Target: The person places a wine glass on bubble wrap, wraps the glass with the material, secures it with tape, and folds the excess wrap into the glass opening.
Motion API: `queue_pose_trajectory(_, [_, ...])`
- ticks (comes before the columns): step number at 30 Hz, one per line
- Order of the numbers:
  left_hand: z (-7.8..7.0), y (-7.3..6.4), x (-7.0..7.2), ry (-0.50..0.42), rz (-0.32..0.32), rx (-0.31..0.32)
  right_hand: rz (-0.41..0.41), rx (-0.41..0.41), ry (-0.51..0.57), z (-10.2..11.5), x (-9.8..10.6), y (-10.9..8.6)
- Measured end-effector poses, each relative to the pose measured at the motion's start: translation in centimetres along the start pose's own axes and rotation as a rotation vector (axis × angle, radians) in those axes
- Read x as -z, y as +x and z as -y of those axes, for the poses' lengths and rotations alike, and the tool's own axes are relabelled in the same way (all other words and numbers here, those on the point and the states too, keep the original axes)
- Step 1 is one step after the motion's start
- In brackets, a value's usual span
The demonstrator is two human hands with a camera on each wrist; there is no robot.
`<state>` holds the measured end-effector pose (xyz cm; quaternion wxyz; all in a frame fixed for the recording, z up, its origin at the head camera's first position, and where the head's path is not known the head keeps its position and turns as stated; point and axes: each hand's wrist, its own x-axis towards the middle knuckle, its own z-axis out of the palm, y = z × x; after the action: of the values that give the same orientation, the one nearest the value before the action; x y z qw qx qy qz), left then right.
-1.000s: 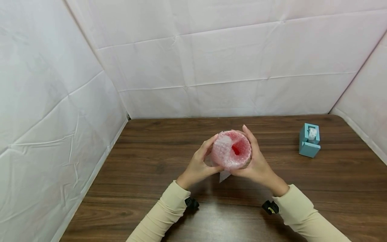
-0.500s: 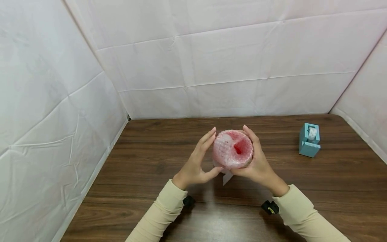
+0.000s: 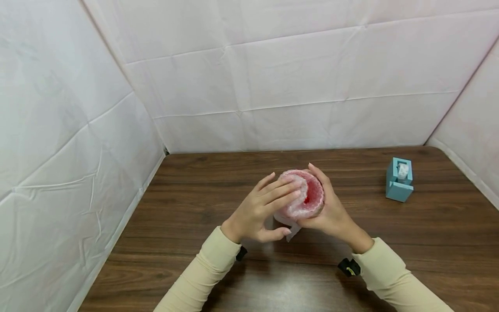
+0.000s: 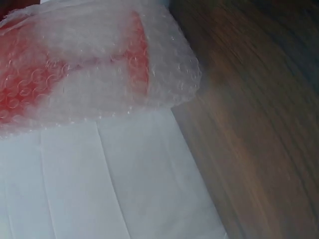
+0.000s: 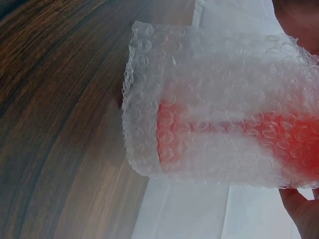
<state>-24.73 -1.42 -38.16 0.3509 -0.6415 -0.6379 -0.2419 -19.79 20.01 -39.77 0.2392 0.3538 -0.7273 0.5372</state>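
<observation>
A red stemmed glass (image 5: 294, 144), its flat foot, thin stem and wider bowl showing through, is rolled in clear bubble wrap (image 5: 209, 69). In the head view the wrap's open upper end (image 3: 319, 197) faces up, with red deep inside. My right hand (image 3: 336, 219) grips the roll from the right, thumb at the near side and fingers round the far side. Spread, nearly straight fingers of my left hand (image 3: 259, 212) lie over the left part of the upper rim, its thumb apart below. A loose flap of wrap (image 3: 293, 232) hangs at the near side.
A light blue tape dispenser (image 3: 399, 180) with a white roll stands at the right rear of the dark wooden table (image 3: 187, 208). White cloth walls (image 3: 288, 86) enclose the back and sides. Black wrist cameras sit at both cuffs.
My left hand has let go of the roll's left side and moved up over its rim, pressing the wrap's edge inward. The opening has narrowed. My right hand keeps its hold.
</observation>
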Motion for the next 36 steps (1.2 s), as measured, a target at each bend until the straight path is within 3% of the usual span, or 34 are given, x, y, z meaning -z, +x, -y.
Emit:
queue_pose_trajectory(6, [0.0,0.4,0.1,0.091,0.077,-0.008,0.010,0.024,0.005,-0.1,0.0,-0.1])
queue_pose_trajectory(11, [0.0,0.9,0.5,0.115,0.110,-0.010,0.005,0.024,-0.006,-0.2,0.0,-0.2])
queue_pose_trajectory(28, [0.1,1.6,0.6,0.160,0.115,-0.032,0.023,-0.099,-0.059,0.5,-0.3,-0.5])
queue_pose_trajectory(32, [0.2,1.3,0.4,0.107,0.054,-0.014,0.027,-0.121,-0.056,0.5,-0.3,-0.5])
queue_pose_trajectory(36, [0.1,0.6,0.0,-0.103,-0.118,0.061,0.008,-0.094,-0.044,0.4,-0.2,-0.3])
